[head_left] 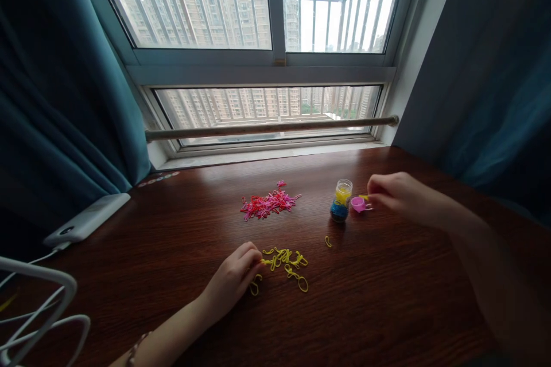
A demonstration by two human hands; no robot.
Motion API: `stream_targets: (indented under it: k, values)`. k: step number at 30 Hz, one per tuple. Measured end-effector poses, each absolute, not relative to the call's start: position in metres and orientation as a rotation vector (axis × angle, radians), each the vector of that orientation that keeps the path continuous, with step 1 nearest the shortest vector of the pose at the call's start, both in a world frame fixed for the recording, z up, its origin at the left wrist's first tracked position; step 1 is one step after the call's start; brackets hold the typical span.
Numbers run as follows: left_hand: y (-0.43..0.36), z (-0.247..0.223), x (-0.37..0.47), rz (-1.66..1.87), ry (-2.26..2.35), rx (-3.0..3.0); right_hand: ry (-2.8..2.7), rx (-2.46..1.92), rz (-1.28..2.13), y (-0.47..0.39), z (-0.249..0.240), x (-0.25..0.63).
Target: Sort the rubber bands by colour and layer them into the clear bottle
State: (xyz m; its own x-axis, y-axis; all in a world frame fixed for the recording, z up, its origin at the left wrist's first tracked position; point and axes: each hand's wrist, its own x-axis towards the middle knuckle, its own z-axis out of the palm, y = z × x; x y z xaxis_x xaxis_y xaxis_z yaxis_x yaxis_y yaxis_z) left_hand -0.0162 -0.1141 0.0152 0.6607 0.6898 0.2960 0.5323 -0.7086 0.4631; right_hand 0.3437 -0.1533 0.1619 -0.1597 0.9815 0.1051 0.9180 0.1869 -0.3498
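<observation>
Small yellow rubber bands (282,258) lie loosely spread near the front of the table. My left hand (241,269) is at their left edge, its fingers pinched on a yellow band. On the right, my right hand (391,192) is closed with something yellow, looking like rubber bands, at its fingertips. Just left of that hand lies a pink cap (358,204), open side up. Beside the cap stands a small clear jar (341,200), uncovered, with blue bands at the bottom and yellow ones above. One single yellow band (328,241) lies in front of the jar.
A pile of pink and red rubber bands (270,203) sits mid-table toward the back. At the left are a white power bank (88,219) with a cable and a white tubular frame (38,275). The window sill (267,155) borders the dark wooden table (387,298).
</observation>
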Motion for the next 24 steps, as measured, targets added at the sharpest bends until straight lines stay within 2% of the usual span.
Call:
stream_targets:
  k: [4, 12, 24]
  values:
    - [-0.114, 0.018, -0.016, 0.674, 0.991, 2.522, -2.136, -1.871, 0.448, -0.132, 0.202, 0.33]
    - [-0.112, 0.013, -0.021, 0.778, 1.098, 2.471, -2.026, -1.983, 0.39, -0.095, 0.175, 0.322]
    - [-0.111, 0.024, -0.021, 1.0, 1.046, 2.379, -2.044, -1.934, 0.4, -0.089, 0.171, 0.33]
